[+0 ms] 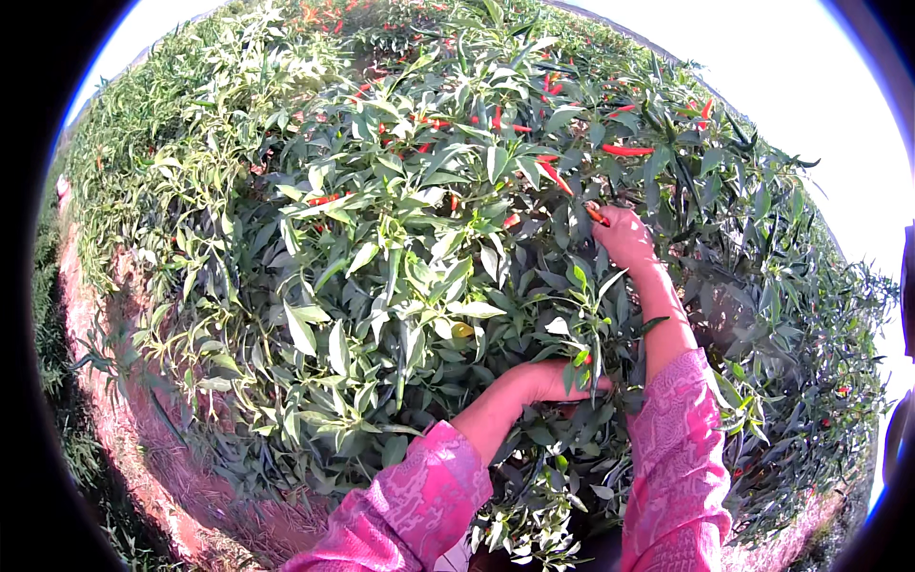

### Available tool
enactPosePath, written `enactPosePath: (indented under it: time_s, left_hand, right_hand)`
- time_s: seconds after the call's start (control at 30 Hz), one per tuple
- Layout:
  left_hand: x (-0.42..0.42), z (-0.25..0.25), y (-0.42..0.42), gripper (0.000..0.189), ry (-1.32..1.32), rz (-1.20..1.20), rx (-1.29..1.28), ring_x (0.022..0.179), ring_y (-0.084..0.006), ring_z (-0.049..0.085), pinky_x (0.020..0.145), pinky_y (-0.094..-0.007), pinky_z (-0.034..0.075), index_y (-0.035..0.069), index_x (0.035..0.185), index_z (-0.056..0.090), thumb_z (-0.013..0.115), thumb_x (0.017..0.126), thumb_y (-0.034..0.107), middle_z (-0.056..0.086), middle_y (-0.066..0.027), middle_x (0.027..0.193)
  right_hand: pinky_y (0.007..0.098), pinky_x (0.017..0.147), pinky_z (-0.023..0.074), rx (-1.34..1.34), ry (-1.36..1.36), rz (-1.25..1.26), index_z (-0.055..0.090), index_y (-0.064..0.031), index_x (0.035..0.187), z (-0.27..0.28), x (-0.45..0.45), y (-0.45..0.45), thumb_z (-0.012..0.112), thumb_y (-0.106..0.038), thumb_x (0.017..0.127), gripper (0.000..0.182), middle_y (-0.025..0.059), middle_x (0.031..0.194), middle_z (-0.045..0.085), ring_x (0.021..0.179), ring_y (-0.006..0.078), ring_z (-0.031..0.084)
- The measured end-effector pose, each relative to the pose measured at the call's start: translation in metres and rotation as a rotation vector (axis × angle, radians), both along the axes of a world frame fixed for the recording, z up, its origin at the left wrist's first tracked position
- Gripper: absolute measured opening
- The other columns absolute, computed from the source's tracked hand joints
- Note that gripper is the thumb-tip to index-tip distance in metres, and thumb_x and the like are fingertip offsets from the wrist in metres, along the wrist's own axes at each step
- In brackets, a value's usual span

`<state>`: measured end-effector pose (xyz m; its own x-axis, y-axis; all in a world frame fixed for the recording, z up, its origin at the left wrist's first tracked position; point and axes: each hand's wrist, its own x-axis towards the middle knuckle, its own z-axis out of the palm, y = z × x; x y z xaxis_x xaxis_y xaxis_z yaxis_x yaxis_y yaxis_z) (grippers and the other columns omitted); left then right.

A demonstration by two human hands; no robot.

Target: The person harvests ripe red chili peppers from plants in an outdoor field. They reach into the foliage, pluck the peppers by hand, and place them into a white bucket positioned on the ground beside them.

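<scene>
My right hand [623, 234] reaches into a leafy chili pepper plant [429, 286]. A red chili pepper [597, 216] shows at its fingertips, pinched there. Lower down, my left hand [554, 380] lies among the leaves with its fingers pointing right. Foliage covers part of its fingers and palm, so what it holds is not plain. Just above those fingers is a small red chili pepper [588, 359], partly behind a leaf. More red chili peppers [555, 177] hang up and left of my right hand, and another red chili pepper [627, 150] points sideways above it.
Dense pepper plants spread to both sides and into the distance. Long green chili peppers [393, 272] hang in the foliage on the left. A reddish dirt path [171, 486] with dry straw curves along the lower left. Stems and leaves crowd around both forearms.
</scene>
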<state>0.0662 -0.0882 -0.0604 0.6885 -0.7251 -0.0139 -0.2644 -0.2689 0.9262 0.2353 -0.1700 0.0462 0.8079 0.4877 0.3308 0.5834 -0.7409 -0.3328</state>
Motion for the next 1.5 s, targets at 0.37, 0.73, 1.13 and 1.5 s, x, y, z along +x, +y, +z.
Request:
enactPosePath:
  time_s: [0.37,0.73,1.13,1.5]
  left_hand:
    - [0.013,-0.028,-0.020,0.036,0.352,0.048,-0.105,0.108,-0.0147,0.055,0.094,-0.0303,0.041,0.010,0.125,0.057,0.052,0.094,0.028,0.059,-0.0050,0.123]
    - [0.007,-0.019,-0.005,0.038,-0.017,0.004,-0.147,0.104,-0.0208,0.055,0.092,-0.0327,0.041,0.012,0.127,0.054,0.050,0.092,0.027,0.059,-0.0098,0.118]
    - [-0.065,0.104,-0.014,0.057,-0.499,0.695,0.292,0.085,-0.0284,0.061,0.079,-0.0380,0.047,-0.001,0.114,0.054,0.061,0.085,0.048,0.062,-0.0176,0.089]
    - [-0.112,0.111,-0.066,0.018,-0.442,0.378,-0.351,0.077,-0.0123,0.061,0.067,-0.0247,0.049,-0.001,0.103,0.064,0.061,0.086,0.000,0.065,-0.0071,0.090]
  right_hand:
    - [0.0183,0.058,0.0367,0.851,0.678,0.148,0.064,-0.0111,0.093,-0.003,-0.058,-0.030,0.063,-0.024,0.088,0.014,-0.0085,0.077,0.058,0.064,0.0017,0.047]
    - [0.0184,0.044,0.0314,1.013,0.756,0.219,0.057,-0.0066,0.089,0.057,-0.092,-0.057,0.056,-0.024,0.094,0.018,0.0034,0.083,0.061,0.058,0.0064,0.048]
    - [0.0179,0.045,0.0300,1.208,0.938,0.123,0.055,-0.0008,0.096,0.052,-0.213,-0.119,0.053,-0.014,0.094,0.014,0.0000,0.071,0.048,0.059,0.0054,0.041]
    - [0.0186,0.052,0.0333,0.977,0.770,-0.030,0.062,-0.0069,0.098,0.016,-0.307,-0.155,0.057,-0.019,0.093,0.014,-0.0084,0.076,0.053,0.063,0.0005,0.041]
